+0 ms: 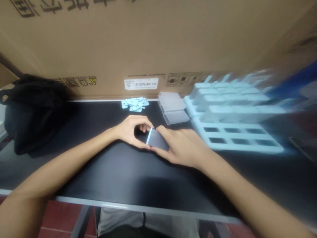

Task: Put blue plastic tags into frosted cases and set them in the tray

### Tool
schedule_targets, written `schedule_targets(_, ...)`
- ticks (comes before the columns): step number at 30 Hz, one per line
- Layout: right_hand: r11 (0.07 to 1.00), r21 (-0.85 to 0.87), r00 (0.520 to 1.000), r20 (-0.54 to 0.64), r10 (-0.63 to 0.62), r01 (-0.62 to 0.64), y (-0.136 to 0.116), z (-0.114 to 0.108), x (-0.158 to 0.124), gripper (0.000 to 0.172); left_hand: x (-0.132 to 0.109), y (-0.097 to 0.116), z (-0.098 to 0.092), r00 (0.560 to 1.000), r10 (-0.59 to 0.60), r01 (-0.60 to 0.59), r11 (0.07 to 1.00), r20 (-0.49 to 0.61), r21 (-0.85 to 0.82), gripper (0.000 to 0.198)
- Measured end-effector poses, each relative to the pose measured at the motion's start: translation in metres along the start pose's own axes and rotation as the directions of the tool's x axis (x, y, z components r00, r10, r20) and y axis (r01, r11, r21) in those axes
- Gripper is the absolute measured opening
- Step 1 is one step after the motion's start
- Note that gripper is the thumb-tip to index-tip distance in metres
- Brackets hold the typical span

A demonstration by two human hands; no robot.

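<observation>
Over the middle of the black table, both hands meet around a small translucent ice pop mould cup [158,139]. My right hand [184,145] grips its body from the right, thumb and fingers on either side. A light blue strip [149,136], like a cap or rim, runs along the cup's left end. My left hand [131,130] is curved into a ring, its fingertips closed at the two ends of that strip. Behind the hands lies a pile of light blue flat pieces with handles [135,103]. Two or so translucent cups [173,107] lie right of the pile.
At the right stands a light blue mould rack [247,150] with rectangular holes; several capped moulds [230,99] stand in its back part, blurred. A black bag [37,109] sits at the left. A large cardboard box [158,43] walls off the table's back.
</observation>
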State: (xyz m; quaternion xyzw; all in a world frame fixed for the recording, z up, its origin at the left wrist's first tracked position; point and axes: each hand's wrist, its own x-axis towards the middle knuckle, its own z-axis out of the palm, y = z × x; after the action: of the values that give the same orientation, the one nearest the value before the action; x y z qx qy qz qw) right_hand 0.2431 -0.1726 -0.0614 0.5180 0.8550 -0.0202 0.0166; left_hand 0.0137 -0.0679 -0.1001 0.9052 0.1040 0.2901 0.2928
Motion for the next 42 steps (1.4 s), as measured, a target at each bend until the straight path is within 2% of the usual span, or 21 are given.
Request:
schedule_targets(12, 1.0, -0.004, 1.0, -0.001, -0.004, 0.004, -0.003, -0.003, 0.0, 0.043, 0.001, -0.002, -0.003, 0.996, -0.085, 0.087, 0.991, 0.025, -0.106, 0.056)
schedule_targets(14, 1.0, -0.025, 1.0, -0.004, -0.004, 0.004, 0.0, -0.002, -0.003, 0.044, -0.002, -0.008, -0.008, 0.994, -0.113, 0.111, 0.986, -0.004, -0.122, 0.056)
schedule_targets(16, 0.999, -0.044, 1.0, -0.018, 0.008, -0.009, 0.005, -0.001, -0.006, 0.045, -0.009, -0.02, -0.019, 0.983, -0.166, 0.154, 0.978, -0.082, -0.138, 0.055)
schedule_targets(19, 0.999, -0.035, 0.999, -0.03, 0.039, -0.04, 0.012, 0.001, -0.009, 0.046, -0.022, -0.04, -0.041, 0.933, -0.269, 0.245, 0.961, -0.24, -0.127, 0.056)
schedule_targets(23, 1.0, 0.007, 1.0, -0.007, 0.018, -0.018, 0.01, -0.001, -0.01, 0.043, -0.038, -0.064, -0.068, 0.846, -0.357, 0.397, 0.917, -0.397, 0.021, 0.064)
schedule_targets(26, 1.0, 0.019, 1.0, 0.016, -0.007, 0.007, 0.006, -0.003, -0.009, 0.04, -0.044, -0.072, -0.078, 0.777, -0.406, 0.516, 0.849, -0.481, 0.116, 0.064)
schedule_targets(29, 1.0, 0.028, 1.0, 0.026, -0.005, 0.004, 0.005, -0.003, -0.009, 0.039, -0.045, -0.073, -0.081, 0.739, -0.429, 0.573, 0.806, -0.519, 0.149, 0.063)
schedule_targets(36, 0.999, 0.034, 1.0, 0.022, -0.002, 0.001, 0.009, -0.003, -0.008, 0.04, -0.044, -0.072, -0.084, 0.726, -0.484, 0.64, 0.735, -0.489, 0.223, 0.047)
schedule_targets(39, 1.0, 0.028, 1.0, 0.022, -0.005, 0.004, 0.009, -0.003, -0.008, 0.041, -0.046, -0.072, -0.085, 0.741, -0.477, 0.644, 0.704, -0.473, 0.299, 0.047)
schedule_targets(42, 0.999, 0.038, 1.0, 0.024, -0.013, 0.012, 0.008, -0.004, -0.008, 0.041, -0.046, -0.071, -0.085, 0.766, -0.426, 0.607, 0.727, -0.481, 0.321, 0.052)
